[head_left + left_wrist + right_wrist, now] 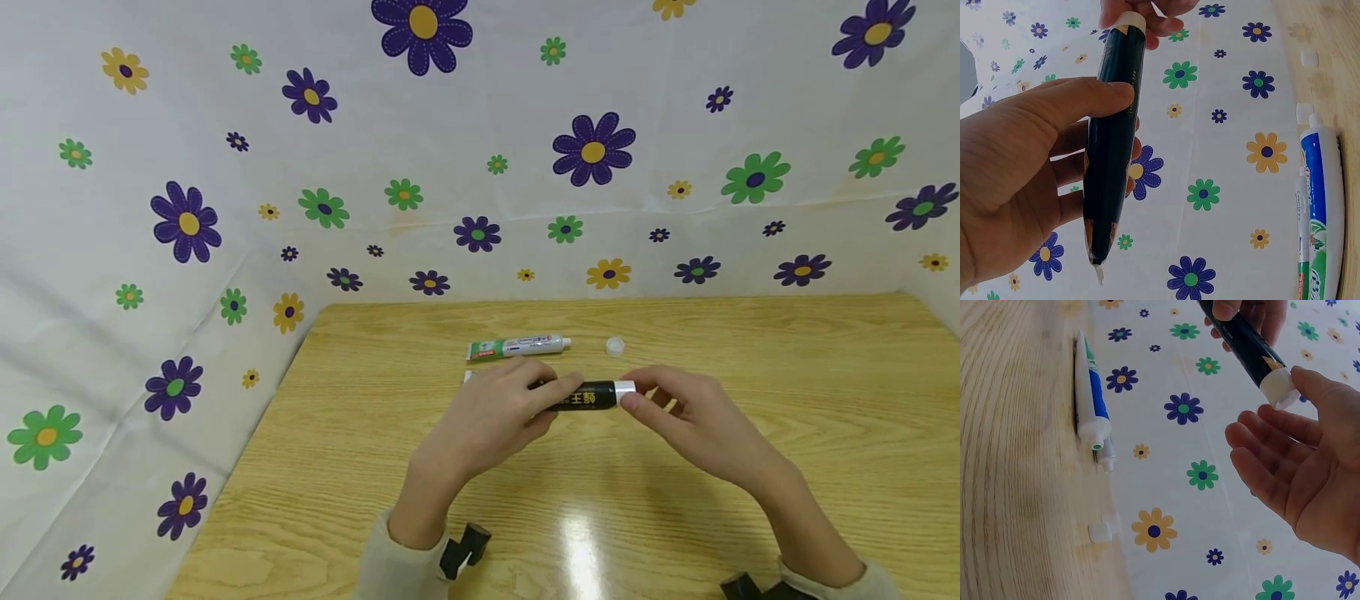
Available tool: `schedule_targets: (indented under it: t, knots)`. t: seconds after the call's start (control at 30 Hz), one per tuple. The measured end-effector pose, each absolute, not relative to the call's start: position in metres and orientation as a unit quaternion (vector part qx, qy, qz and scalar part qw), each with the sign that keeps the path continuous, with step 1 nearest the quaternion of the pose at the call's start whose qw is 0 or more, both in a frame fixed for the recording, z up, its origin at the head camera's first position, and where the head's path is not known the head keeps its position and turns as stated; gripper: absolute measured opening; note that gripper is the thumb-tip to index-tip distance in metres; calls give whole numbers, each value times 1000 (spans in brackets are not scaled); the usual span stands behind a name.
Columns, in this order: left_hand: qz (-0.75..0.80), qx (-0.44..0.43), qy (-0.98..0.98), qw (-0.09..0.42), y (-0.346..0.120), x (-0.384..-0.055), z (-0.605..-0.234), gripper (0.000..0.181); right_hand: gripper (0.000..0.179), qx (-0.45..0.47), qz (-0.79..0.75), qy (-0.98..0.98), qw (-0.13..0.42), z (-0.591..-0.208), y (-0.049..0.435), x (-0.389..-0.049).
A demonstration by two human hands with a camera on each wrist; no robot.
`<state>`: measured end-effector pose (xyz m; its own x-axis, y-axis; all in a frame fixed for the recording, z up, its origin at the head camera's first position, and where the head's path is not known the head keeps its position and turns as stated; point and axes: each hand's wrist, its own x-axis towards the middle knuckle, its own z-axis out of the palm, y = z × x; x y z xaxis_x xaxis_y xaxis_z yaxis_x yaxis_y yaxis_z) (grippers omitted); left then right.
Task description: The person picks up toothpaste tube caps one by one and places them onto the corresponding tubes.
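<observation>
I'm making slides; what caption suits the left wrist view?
Left hand grips dark tube, right hand at its white cap; two other tubes lie on the table.

The left grip [495, 410] partly hides the black tube [596, 397] from the head view.

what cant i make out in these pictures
- Head view: most of the plump white, blue and green tube, hidden by the left grip.
- Left wrist view: that tube's tail, cut off by the bottom edge.
- Left wrist view: print on the long black, white-capped tube, blurred and too small.
- Right wrist view: this last tube's far end, cut off by the top edge.
</observation>
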<state>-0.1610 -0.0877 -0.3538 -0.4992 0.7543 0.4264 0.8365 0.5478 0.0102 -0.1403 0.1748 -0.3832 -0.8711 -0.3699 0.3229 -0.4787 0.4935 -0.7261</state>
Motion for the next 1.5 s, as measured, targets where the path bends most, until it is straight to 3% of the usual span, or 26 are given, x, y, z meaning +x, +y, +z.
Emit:
schedule_targets:
  t: [0.37,1.27,1.5]
  knots:
    - [-108,-463,-860,184,-88,-161,-355,37,27,269,454,-843,111,-386,174,-140]
    - [-112,-469,-859,174,-87,-159,-355,36,30,289,466,-831,91,-389,168,-138]
    - [-147,-466,-856,169,-87,-160,-355,40,37,310,500,-793,155,-389,164,-137]
